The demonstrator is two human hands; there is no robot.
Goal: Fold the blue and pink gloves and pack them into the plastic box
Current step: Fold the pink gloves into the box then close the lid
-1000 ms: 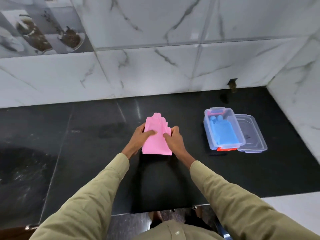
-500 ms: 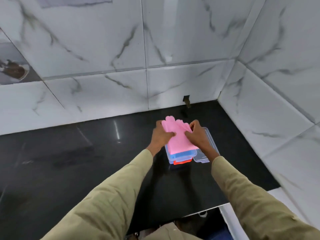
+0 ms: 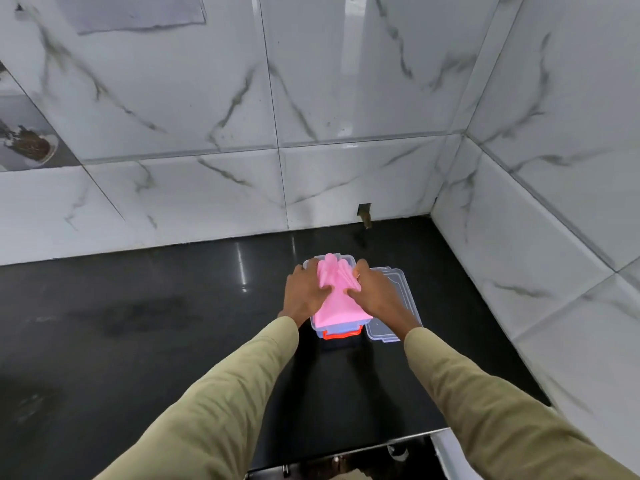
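Note:
The folded pink glove (image 3: 337,301) lies on top of the clear plastic box (image 3: 341,331), which has a red latch at its near end. My left hand (image 3: 304,292) presses the glove's left side and my right hand (image 3: 375,292) presses its right side, fingers pinching the glove's bunched fingers. The blue glove is hidden under the pink one. The box's clear lid (image 3: 394,299) lies flat just right of the box, partly under my right wrist.
The box sits on a black stone counter (image 3: 156,323) near its right back corner. White marble-tiled walls (image 3: 346,185) close the back and the right side. The counter's front edge (image 3: 346,455) runs below my sleeves.
Both hands carried the pink glove from the counter's middle to the right, over the box, and have lowered it onto the box. The view turned right with them.

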